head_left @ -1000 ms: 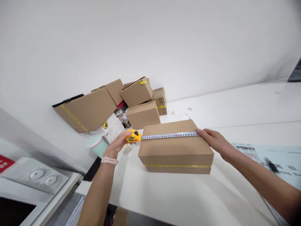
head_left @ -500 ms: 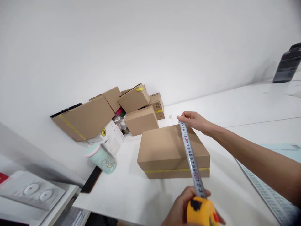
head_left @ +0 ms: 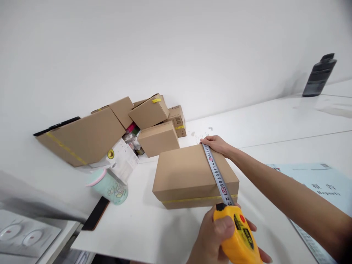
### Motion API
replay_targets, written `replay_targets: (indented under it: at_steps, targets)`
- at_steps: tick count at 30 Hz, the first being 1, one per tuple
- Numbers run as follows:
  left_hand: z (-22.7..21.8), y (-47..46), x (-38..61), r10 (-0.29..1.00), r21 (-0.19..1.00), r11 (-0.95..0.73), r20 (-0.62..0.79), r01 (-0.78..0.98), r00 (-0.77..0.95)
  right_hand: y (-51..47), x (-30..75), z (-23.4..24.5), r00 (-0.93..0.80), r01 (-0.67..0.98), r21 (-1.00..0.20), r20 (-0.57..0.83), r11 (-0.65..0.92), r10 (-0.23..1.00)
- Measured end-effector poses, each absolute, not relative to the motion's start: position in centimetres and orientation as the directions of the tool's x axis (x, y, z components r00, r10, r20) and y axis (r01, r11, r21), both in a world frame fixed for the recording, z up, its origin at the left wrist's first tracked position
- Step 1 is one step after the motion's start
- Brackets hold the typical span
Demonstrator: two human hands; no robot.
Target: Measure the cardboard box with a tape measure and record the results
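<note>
Yellow tape measure (head_left: 239, 236), brown box (head_left: 192, 176) with yellow band, seemingly mint-and-pink cup (head_left: 108, 185).

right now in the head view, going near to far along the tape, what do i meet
left hand gripping the yellow tape measure case → tape blade across the cardboard box → right hand holding the blade's end at the box's far edge

Surface (head_left: 275, 124), far right: open through to the back edge. Far-left corner: box pile (head_left: 118, 124) blocks. Left edge: cup (head_left: 108, 185), phone (head_left: 95, 219). Middle: box (head_left: 187, 172), tape measure (head_left: 216, 172) stretched across. Near edge, left part: open.
</note>
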State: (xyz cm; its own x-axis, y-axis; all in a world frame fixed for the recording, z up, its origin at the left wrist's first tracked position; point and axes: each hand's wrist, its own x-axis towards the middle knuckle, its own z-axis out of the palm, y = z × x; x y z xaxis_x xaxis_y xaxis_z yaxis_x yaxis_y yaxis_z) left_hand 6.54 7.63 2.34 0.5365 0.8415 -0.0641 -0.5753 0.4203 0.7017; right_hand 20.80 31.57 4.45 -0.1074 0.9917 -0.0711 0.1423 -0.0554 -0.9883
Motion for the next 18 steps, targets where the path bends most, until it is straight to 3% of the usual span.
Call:
replay_targets:
  at_steps: [5,13,18]
  targets:
    - [2.9,6.1,6.4,0.831,0.687,0.489,-0.179,-0.538,0.526,31.1,21.0,4.7,-0.174,0.073,-0.989,-0.137,-0.126,0.975]
    - [1.4,6.3,6.6,0.843,0.708,0.469,-0.182,-0.528,0.505,30.9,20.9,4.5,-0.158,0.042,-0.987,-0.162,-0.157,0.974]
    - [2.8,6.1,7.2,0.836,0.640,0.505,-0.196,-0.579,0.513,31.1,20.7,4.5,-0.146,0.034,-0.988,-0.156,-0.153,0.977]
